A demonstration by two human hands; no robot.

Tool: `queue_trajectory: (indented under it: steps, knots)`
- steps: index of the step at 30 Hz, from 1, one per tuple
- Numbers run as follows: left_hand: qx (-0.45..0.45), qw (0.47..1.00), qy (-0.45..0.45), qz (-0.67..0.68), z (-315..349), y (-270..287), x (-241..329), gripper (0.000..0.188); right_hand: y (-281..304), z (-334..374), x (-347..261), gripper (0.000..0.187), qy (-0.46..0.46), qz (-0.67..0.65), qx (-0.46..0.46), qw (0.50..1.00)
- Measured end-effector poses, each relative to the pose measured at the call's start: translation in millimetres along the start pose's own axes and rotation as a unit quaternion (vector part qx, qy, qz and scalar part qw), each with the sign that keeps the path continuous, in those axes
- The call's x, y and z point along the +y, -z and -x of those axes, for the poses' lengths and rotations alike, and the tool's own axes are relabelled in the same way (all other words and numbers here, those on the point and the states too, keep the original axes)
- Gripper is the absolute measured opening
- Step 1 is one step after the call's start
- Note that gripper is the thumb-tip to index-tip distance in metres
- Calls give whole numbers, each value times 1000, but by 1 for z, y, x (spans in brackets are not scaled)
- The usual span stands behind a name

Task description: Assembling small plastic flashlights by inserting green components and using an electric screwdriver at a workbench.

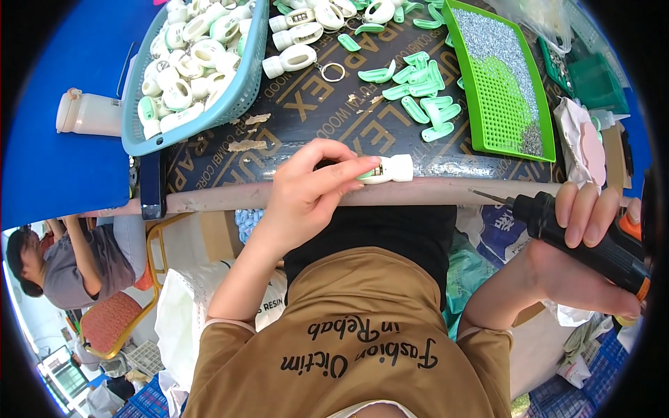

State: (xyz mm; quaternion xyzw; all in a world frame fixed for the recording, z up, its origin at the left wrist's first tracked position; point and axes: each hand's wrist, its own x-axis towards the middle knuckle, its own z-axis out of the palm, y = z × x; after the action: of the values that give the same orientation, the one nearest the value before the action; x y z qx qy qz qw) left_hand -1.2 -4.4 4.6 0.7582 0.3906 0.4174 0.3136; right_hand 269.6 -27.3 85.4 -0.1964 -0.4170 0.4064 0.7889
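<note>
My left hand (306, 191) is closed on a small white plastic casing (397, 168) at the table's near edge. Its rounded white end points right, and a bit of green and a dark slot show by my fingertips. My right hand (561, 275) grips a black electric screwdriver (538, 217) with orange parts. The thin bit points left toward the casing, well apart from it. Beyond my left hand, several light green covers (421, 76) lie loose on the dark printed board. White casings (293, 59), one with a metal ring (332, 72), lie further back.
A blue-grey basket (150, 144) heaped with white casings stands at left, beside a translucent cup (87, 113). At right, a bright green perforated tray (488, 143) holds small silvery screws (491, 38). Another person (73, 258) sits at far left.
</note>
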Motion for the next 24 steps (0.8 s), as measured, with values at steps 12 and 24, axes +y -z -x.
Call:
queue_trajectory:
  steps: [12, 24]
  knots:
    - [-10, 999, 0, -34, 0, -6, -5, 34, 4, 1, 3, 86, 8, 3, -4, 1000]
    - [-31, 989, -60, -132, -10, 3, 4, 39, 5, 2, 4, 90, 1, -1, -14, 1000]
